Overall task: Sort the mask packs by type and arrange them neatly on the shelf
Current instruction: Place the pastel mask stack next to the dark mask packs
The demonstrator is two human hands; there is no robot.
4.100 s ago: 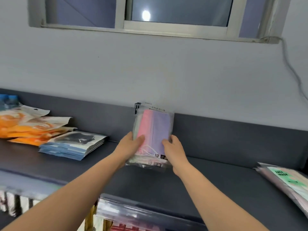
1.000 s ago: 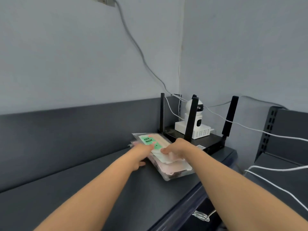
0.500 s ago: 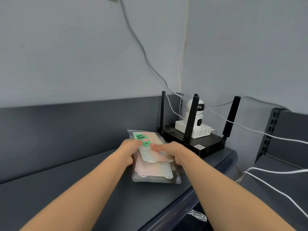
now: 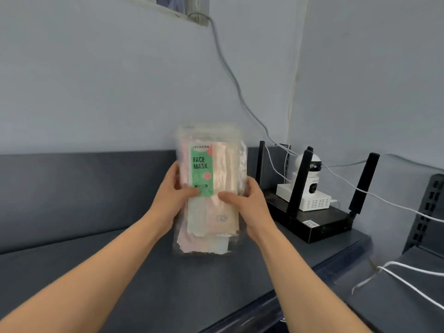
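Head view | mask packs [image 4: 211,188] upright, long axis vertical, label top up | left hand [image 4: 171,200], right hand [image 4: 249,203] grip sides

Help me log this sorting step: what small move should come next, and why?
Probably tap the clear-plastic stack of green-labelled mask packs on the dark grey shelf to square it: left hand and right hand hold it upright, its lower edges staggered.

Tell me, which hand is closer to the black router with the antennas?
Right. The right hand grips the mask packs on the side facing the router; the left hand grips their far side, packs in between.
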